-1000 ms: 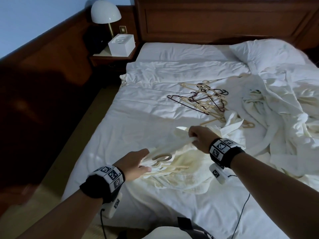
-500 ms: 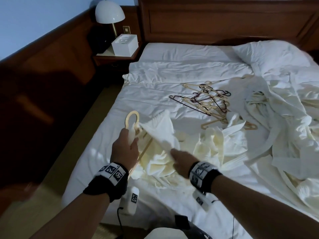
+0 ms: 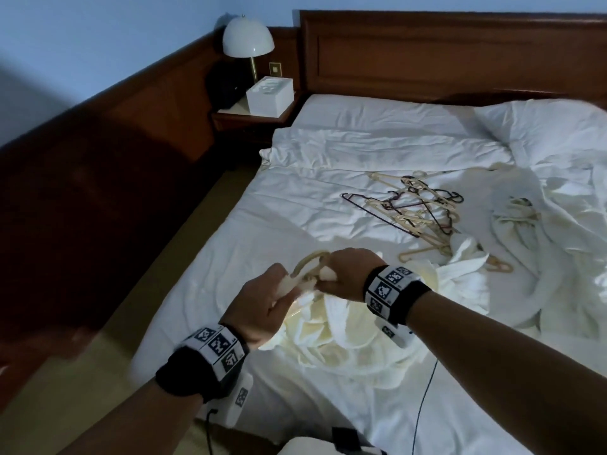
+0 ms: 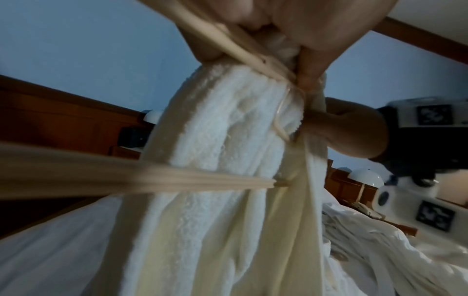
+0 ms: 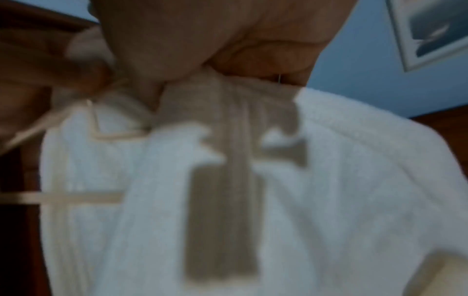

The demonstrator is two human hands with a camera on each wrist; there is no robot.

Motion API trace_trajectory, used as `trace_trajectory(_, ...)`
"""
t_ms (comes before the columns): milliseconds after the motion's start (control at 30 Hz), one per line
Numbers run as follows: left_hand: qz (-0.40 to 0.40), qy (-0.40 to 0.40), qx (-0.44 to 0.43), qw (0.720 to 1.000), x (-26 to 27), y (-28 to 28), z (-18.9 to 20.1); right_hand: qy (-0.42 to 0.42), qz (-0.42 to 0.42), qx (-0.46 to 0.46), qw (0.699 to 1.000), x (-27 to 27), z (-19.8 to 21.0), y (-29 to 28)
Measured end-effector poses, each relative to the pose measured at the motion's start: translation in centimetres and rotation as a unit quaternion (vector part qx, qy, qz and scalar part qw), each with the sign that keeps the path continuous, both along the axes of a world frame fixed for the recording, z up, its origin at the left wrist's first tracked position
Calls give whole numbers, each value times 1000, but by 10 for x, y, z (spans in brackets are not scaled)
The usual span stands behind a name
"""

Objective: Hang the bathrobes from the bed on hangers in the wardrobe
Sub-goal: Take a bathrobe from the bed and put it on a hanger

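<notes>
Head view: both hands meet above the near-left part of the bed (image 3: 377, 126). The left hand (image 3: 262, 305) is curled round the neck of a cream hanger (image 3: 307, 262), whose hook loops up between the 2 hands, and it also bunches some white cloth. The right hand (image 3: 348, 274) is closed on the collar of the bathrobe (image 3: 331, 339), which droops from the hands down onto the sheet near the bed's near edge. Toward the middle of the bed lies a tangled pile of spare hangers (image 3: 417, 210), cream and dark. More bathrobes (image 3: 532, 238) lie crumpled along the right side. A lamp (image 3: 248, 37) and a white box (image 3: 271, 95) stand on the nightstand by the bed's far-left corner. No wardrobe is in view.

Left wrist view: the fingers (image 4: 316, 66) pinch the hanger's (image 4: 222, 34) arms together with a wad of towelling, and the bathrobe (image 4: 222, 140) hangs straight down from the grip. The lower bar crosses in front, blurred.

Right wrist view: blurred, but the right hand (image 5: 228, 40) plainly grips the bathrobe (image 5: 354, 180) at the collar, with a hanging loop or label dangling below the fingers.

The step in hand looks like dressing the first bathrobe onto its hanger. Next, the collar probably needs spreading so that each shoulder seats over a hanger arm, and only then the carry to the wardrobe.
</notes>
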State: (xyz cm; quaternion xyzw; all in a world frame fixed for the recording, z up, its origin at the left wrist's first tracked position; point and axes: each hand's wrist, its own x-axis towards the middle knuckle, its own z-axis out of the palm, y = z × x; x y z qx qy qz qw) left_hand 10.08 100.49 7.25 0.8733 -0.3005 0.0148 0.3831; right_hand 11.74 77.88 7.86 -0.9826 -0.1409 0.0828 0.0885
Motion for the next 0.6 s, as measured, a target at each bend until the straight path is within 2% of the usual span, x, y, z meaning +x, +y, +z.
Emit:
trace_trajectory(33,5,20,-9,1000,-2,-3,0,13,2,-10,1000,1,1,-9)
trace_trajectory(133,36,53,14,998,-3,-6,-7,-39,24,-28,999,-4,4,-34)
trace_trajectory(267,81,38,170,981,-5,-2,-15,-73,29,-79,994,-17,14,-72)
trace_trajectory(333,109,64,193,973,-9,-6,-14,-68,35,-123,990,-22,15,-89)
trace_trajectory(400,125,50,207,969,-14,-16,-11,-63,33,-151,986,-27,12,-101)
trace_trajectory(500,176,51,215,959,-18,-43,4,-58,-38,-121,990,-32,9,-114)
trace_trajectory(567,206,76,167,961,-24,-67,20,-58,-89,-85,991,-32,9,-116)
trace_trajectory(600,185,75,138,970,-31,-78,27,-61,-104,-66,990,-31,11,-116)
